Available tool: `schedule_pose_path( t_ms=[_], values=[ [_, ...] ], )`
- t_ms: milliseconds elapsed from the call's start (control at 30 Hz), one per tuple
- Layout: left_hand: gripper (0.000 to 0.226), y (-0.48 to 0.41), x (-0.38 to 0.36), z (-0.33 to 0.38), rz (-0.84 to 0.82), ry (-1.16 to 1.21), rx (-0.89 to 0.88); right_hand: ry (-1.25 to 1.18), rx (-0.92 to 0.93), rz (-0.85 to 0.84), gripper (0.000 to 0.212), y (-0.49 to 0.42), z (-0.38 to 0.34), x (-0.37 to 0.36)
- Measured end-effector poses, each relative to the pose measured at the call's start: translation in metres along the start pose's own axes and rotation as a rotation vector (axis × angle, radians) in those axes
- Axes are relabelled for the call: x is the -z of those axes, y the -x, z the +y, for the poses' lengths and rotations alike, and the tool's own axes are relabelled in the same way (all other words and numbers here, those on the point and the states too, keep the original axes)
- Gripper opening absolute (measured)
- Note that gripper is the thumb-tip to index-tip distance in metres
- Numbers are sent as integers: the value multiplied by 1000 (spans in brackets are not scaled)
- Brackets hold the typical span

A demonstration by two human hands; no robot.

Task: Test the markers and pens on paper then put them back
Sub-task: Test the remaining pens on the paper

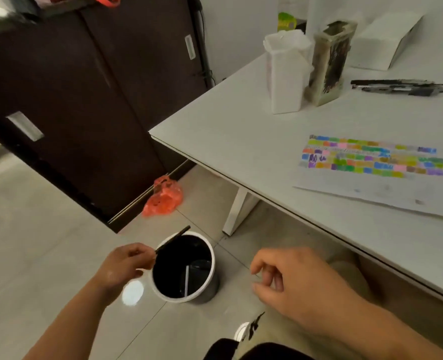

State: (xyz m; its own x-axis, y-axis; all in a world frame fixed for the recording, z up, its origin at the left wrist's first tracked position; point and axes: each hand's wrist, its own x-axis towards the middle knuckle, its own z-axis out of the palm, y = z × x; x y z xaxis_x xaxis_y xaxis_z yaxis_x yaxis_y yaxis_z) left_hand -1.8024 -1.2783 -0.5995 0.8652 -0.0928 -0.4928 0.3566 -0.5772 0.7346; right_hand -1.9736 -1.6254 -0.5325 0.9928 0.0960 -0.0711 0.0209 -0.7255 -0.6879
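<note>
The left hand (123,266) hangs low over the floor with its fingers curled in, pinching 1 black pen (173,239) by its near end between thumb and fingertips. The pen slants up and away from the hand, and its far end reaches past the white rim of a round bin (174,299) standing on the tiled floor, so the pen lies across the bin's near-left edge. The inside of the bin is dark, and a thin white stick (187,280) leans in it. The right hand (288,279) hovers just right of the bin, fingers loosely curled and the thumb near the forefinger; I can make out nothing gripped in it. Up on the white counter (241,141) lies a sheet of paper (371,188) covered with rows of coloured test patches (373,158). Further back stand 2 holders side by side, a white one (285,81) and a clear one (329,66) with dark contents, and a few black pens (402,87) lie flat to their right. A red plastic bag (163,197) sits on the floor by a dark cabinet (72,100).
</note>
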Motion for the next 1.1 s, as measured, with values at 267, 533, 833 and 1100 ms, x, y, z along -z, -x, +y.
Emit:
schedule_pose_path(
  t_ms=[267,533,833,1100],
  values=[
    [13,-63,-70,-85,198,-401,333,-37,-203,-151,21,-13,37,-41],
    [34,-104,-87,-98,100,-978,274,-98,-282,-153,22,-10,55,-35],
    [6,-84,-101,-77,62,-185,235,-107,-282,-137,8,-26,57,-31],
    [9,-20,-104,26,-90,-136,-285,-116,-208,-50,7,-14,34,-10]
  ],
)
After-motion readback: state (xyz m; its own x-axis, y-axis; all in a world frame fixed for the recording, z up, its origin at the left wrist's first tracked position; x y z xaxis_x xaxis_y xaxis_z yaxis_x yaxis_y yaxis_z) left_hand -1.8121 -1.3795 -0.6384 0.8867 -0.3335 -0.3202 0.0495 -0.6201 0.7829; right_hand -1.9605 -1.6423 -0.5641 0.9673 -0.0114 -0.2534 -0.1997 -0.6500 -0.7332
